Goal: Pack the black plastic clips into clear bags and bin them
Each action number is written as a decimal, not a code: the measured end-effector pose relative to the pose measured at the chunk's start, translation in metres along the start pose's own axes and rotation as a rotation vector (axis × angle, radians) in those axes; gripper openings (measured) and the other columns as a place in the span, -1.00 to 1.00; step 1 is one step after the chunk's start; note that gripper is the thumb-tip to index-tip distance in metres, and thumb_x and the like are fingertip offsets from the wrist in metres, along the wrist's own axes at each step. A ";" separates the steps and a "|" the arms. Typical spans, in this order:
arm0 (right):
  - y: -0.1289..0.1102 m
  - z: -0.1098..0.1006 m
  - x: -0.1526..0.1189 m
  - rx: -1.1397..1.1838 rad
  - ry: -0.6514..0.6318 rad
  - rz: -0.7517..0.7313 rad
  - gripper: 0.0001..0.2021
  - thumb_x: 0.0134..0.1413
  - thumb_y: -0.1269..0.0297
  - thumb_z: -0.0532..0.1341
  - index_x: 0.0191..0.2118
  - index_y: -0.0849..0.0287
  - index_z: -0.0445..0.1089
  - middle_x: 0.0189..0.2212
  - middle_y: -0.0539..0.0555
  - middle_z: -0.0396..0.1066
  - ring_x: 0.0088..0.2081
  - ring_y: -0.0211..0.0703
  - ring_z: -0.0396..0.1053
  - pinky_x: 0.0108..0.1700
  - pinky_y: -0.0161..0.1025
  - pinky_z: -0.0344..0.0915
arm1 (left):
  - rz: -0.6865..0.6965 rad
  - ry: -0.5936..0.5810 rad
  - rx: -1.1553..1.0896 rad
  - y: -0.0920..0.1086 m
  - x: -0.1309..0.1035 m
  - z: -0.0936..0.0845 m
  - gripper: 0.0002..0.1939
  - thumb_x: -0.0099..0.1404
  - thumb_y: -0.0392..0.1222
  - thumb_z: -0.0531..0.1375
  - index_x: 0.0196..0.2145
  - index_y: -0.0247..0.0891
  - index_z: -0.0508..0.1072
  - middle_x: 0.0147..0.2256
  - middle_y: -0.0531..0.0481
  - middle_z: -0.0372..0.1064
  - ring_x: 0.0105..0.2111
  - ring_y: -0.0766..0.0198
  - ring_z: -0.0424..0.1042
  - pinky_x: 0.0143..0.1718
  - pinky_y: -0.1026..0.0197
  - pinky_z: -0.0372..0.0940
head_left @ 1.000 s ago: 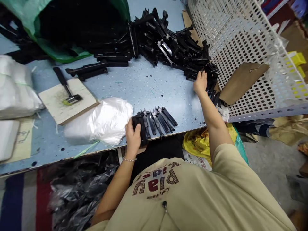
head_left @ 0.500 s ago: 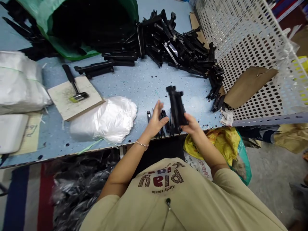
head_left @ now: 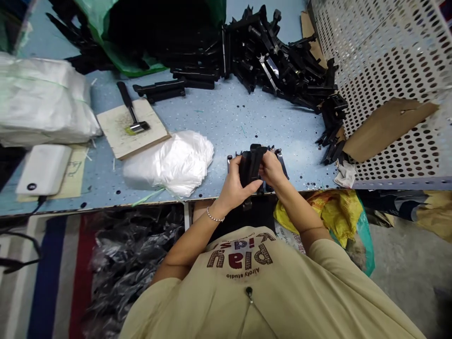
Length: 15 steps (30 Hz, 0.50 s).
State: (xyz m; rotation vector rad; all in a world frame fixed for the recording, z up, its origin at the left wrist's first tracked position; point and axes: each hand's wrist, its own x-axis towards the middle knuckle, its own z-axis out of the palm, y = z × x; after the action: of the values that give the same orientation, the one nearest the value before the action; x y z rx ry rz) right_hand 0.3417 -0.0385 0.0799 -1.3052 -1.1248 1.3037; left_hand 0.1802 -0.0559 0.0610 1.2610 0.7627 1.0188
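Black plastic parts, long and narrow, are held between my two hands above the table's front edge. My left hand wraps them from the left, thumb across the near side. My right hand is closed against their right side; its fingertips are partly hidden. More black parts with shiny metal ends lie on the table beneath and beside my hands. To the left of my left hand is a stack of clear plastic bags.
A hammer lies on a wooden board. Behind it, a green bag spills black parts; a heap of them reaches toward a perforated metal panel. At left are a wrapped white bundle and a white power bank.
My left hand has moved from open beside the black parts to gripping them. The parts have come lower and nearer, and my right hand has shifted up along them. The view has turned left.
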 end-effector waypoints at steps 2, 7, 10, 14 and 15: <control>0.003 0.005 -0.003 0.039 -0.112 0.110 -0.31 0.25 -0.55 -0.07 -0.48 0.03 0.10 -0.64 -0.16 -0.11 -0.62 -0.31 -0.14 -0.58 -0.28 -0.09 | -0.059 0.013 -0.048 -0.002 0.001 -0.008 -0.33 0.17 0.22 0.46 0.06 -0.13 0.32 -0.15 -0.02 0.47 -0.29 0.24 0.52 -0.27 0.18 0.45; 0.015 0.007 -0.033 -0.530 -0.138 -0.271 -0.31 0.37 -0.44 -0.15 -0.33 0.10 0.33 -0.43 0.05 0.31 -0.40 -0.15 0.25 -0.34 -0.20 0.20 | -0.313 0.160 -0.393 0.001 0.007 -0.023 -0.54 0.30 0.27 0.29 -0.18 -0.19 0.42 -0.34 0.03 0.47 -0.46 0.33 0.46 -0.41 0.26 0.41; 0.030 0.017 -0.053 -0.855 -0.191 -0.526 -0.35 0.46 -0.30 -0.19 -0.32 0.11 0.35 -0.39 0.12 0.35 -0.32 -0.07 0.29 -0.26 -0.14 0.23 | -0.354 0.193 -0.452 0.005 0.008 -0.022 -0.53 0.31 0.31 0.24 -0.28 -0.21 0.43 -0.37 0.01 0.45 -0.48 0.35 0.41 -0.43 0.28 0.38; 0.045 0.031 -0.062 -0.744 -0.181 -0.345 -0.42 0.53 -0.14 -0.20 -0.35 0.10 0.31 -0.43 0.07 0.31 -0.37 -0.12 0.29 -0.26 -0.16 0.23 | -0.095 0.308 -0.285 0.004 -0.001 -0.021 -0.52 0.23 0.27 0.35 -0.15 -0.15 0.44 -0.26 0.02 0.46 -0.39 0.32 0.41 -0.35 0.25 0.40; 0.046 0.035 -0.062 -0.649 -0.190 -0.250 -0.43 0.53 -0.16 -0.16 -0.33 0.10 0.33 -0.42 0.05 0.32 -0.38 -0.13 0.30 -0.25 -0.17 0.25 | -0.034 0.349 -0.239 0.002 -0.004 -0.022 -0.51 0.23 0.27 0.37 -0.10 -0.12 0.44 -0.23 0.02 0.45 -0.36 0.31 0.42 -0.31 0.24 0.40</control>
State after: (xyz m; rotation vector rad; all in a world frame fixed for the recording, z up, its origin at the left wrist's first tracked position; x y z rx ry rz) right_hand 0.3057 -0.1051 0.0434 -1.4448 -1.8841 0.9160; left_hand 0.1585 -0.0511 0.0584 0.8724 0.8943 1.2802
